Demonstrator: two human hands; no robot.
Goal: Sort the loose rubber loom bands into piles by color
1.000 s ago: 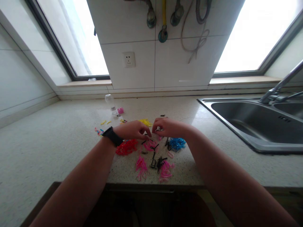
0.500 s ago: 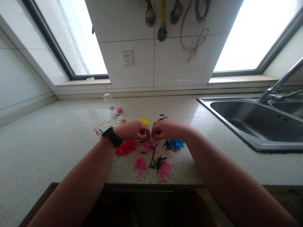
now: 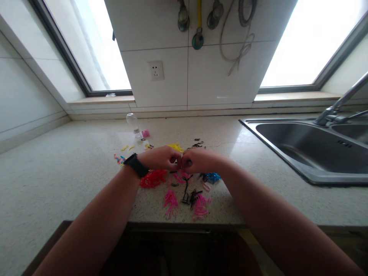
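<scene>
My left hand (image 3: 162, 157) and my right hand (image 3: 198, 160) meet fingertip to fingertip over the counter, both pinched closed. Whatever lies between the fingertips is too small to make out. Below them is a pile of pink rubber bands (image 3: 181, 177) mixed with a few black ones. A red pile of bands (image 3: 153, 179) lies beside my left wrist, which wears a black watch (image 3: 136, 165). Blue bands (image 3: 212, 177) sit partly hidden under my right wrist. Behind my hands is a yellow pile (image 3: 176, 147). Nearer the edge lie two more pink piles (image 3: 171, 203) and black bands (image 3: 185, 197).
A clear bottle (image 3: 132, 125) stands at the back left, with a pink object (image 3: 145, 133) next to it. Small mixed-colour bands (image 3: 119, 159) lie left of my wrist. On the right a steel sink (image 3: 287, 149) with a faucet (image 3: 339, 103) is set into the counter (image 3: 71, 172).
My right hand has moved left until its fingertips meet those of my left hand. More black bands show behind it now. My left hand has hardly moved.
</scene>
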